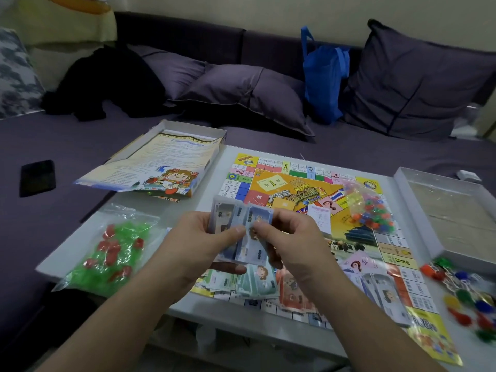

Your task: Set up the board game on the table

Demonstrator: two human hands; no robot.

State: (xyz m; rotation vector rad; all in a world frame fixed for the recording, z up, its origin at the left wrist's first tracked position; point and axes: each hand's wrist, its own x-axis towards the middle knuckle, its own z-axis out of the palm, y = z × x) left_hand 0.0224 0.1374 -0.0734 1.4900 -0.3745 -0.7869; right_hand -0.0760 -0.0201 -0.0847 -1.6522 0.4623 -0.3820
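Above the near edge of a colourful game board (300, 189) spread on a white table (188, 189), a fanned stack of pale blue play-money notes (241, 232) was pinched between both hands, the left hand (198, 242) cradling it from beneath while the right hand (292, 240) gripped its top note by thumb and fingers. Green, orange and grey note piles (268, 283) lay on the board below, with a bag of mixed coloured pieces (370, 208) farther back. A bag of green and red houses (112, 253) sat left, loose coloured pawns (467, 294) right.
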